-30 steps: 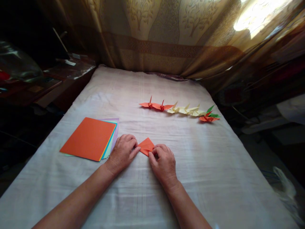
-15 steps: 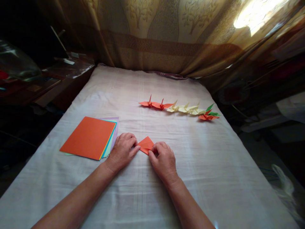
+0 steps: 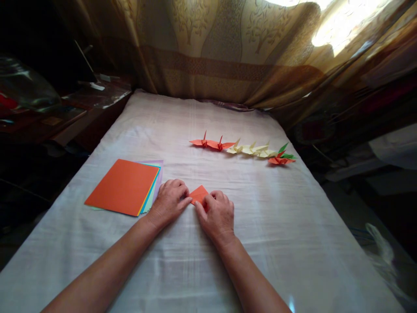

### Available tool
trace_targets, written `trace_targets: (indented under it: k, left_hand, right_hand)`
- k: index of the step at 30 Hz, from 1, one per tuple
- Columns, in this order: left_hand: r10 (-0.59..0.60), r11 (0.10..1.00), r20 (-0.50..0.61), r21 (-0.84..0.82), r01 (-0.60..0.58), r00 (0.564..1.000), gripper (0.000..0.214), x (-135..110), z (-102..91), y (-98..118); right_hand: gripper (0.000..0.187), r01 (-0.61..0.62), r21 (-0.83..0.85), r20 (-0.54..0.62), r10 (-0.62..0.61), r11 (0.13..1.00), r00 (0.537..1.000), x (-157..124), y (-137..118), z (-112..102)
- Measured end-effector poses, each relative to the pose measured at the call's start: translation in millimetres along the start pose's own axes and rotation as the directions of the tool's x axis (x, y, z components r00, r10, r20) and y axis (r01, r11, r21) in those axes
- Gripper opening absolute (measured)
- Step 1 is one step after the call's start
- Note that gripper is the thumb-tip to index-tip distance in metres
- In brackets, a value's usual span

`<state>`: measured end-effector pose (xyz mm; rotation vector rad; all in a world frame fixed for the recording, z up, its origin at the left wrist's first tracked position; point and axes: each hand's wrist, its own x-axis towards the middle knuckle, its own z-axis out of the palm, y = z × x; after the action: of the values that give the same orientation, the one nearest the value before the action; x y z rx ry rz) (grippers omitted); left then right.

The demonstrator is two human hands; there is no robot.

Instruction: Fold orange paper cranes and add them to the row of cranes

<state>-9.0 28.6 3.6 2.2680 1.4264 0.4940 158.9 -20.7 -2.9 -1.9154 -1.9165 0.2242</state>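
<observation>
A small folded piece of orange origami paper [image 3: 198,194] lies on the cloth between my hands. My left hand [image 3: 171,198] pinches its left corner between thumb and curled fingers. Over its lower right part sits my right hand [image 3: 217,213], thumb and fingertips closed on the paper and hiding that side. Just left of my left hand rests a stack of square coloured paper [image 3: 122,187], with an orange sheet on top and yellow, blue, green and lilac edges showing.
Folded paper cranes stand in a row farther back: orange cranes [image 3: 212,144], pale yellow cranes [image 3: 252,149] and a green crane [image 3: 286,154] behind another orange crane [image 3: 281,160]. A light cloth [image 3: 156,126] covers the surface. A patterned curtain [image 3: 221,48] hangs behind.
My right hand has shifted left over the folded paper, its thumb now nearer my left hand and covering more of the lower edge. My left hand stays at the left corner.
</observation>
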Motion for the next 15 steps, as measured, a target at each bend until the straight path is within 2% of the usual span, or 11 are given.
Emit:
trace_targets:
  k: [2, 5, 9, 15]
  left_hand:
    - [0.003, 1.0, -0.005, 0.003, -0.003, 1.0, 0.01, 0.0, 0.0, -0.2]
    - [0.02, 1.0, -0.006, 0.008, -0.02, 1.0, 0.009, -0.4, -0.2, -2.1]
    - [0.055, 0.998, 0.018, -0.008, -0.055, 0.998, 0.009, 0.0, -2.6, -5.5]
    - [0.089, 0.995, 0.045, -0.042, -0.087, 0.995, 0.002, 4.3, -7.7, -11.0]
  right_hand:
    - [0.025, -0.012, -0.02, -0.012, 0.011, 1.0, 1.0, 1.1, -3.0, 2.2]
    - [0.019, -0.013, 0.022, -0.018, 0.013, 1.0, 1.0, -1.2, -1.7, 3.3]
    - [0.008, -0.014, 0.122, 0.004, 0.014, 0.992, 1.0, -8.8, 9.2, -0.6]
    - [0.007, -0.011, 0.15, 0.056, 0.003, 0.989, 0.998, -13.5, 24.8, -10.9]
